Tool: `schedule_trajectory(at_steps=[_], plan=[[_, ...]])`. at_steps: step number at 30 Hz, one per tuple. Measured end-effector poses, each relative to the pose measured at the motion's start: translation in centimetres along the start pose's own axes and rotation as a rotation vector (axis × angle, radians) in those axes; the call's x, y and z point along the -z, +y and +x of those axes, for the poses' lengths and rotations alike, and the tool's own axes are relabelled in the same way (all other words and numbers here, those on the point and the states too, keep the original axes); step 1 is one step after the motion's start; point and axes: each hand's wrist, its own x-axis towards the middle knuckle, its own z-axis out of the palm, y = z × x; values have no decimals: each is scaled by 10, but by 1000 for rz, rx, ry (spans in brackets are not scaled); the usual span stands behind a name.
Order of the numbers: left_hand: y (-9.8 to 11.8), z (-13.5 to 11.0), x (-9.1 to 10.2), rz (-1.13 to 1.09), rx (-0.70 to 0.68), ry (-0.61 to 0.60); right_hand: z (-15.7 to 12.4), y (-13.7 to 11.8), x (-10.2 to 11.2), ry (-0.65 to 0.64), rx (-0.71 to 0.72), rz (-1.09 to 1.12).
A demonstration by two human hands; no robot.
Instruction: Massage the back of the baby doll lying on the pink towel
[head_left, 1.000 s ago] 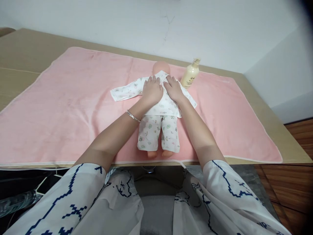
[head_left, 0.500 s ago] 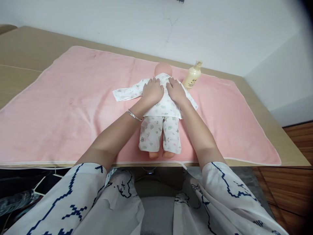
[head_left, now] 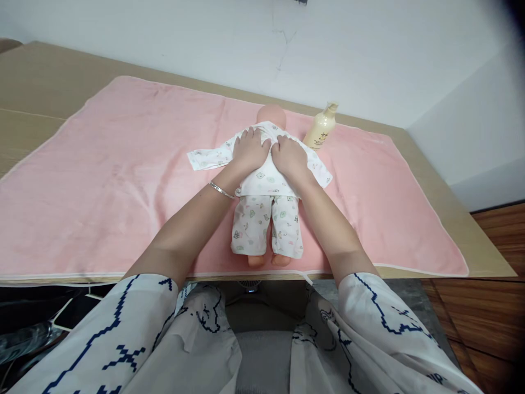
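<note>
A baby doll point(head_left: 268, 210) in white printed pyjamas lies face down on a pink towel point(head_left: 123, 180), its bald head toward the wall and its feet at the table's near edge. My left hand point(head_left: 249, 150) rests flat on the left side of the doll's back, fingers stretched out. My right hand point(head_left: 288, 156) lies flat on the right side of the back, close beside the left one. Neither hand holds anything. A silver bangle point(head_left: 221, 190) sits on my left wrist. The doll's left sleeve spreads out empty over the towel.
A cream pump bottle point(head_left: 320, 130) stands on the towel just right of the doll's head. The towel covers most of a wooden table point(head_left: 36, 93) against a white wall. A wooden floor shows at the right.
Both hands have slid a little down the doll's back, toward the waist, and come closer together. The doll and the bottle stay where they were.
</note>
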Motion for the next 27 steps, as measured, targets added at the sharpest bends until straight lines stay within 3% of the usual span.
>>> schedule_trajectory(at_steps=[7,12,17,21,27], plan=[[20,-22,-1,52,-47,1,29,53,-13,-34,72,180],[11,-9,0,-12,-62,-28,14,26,-6,-12,-2,83],[-4,4,-11,-121,-49,37,-6,-7,4,-40,-37,5],[-7,4,-16,-117,-47,64,-5,-2,5,-41,1,41],[-6,0,-19,-127,-43,92,13,24,-10,-11,34,109]])
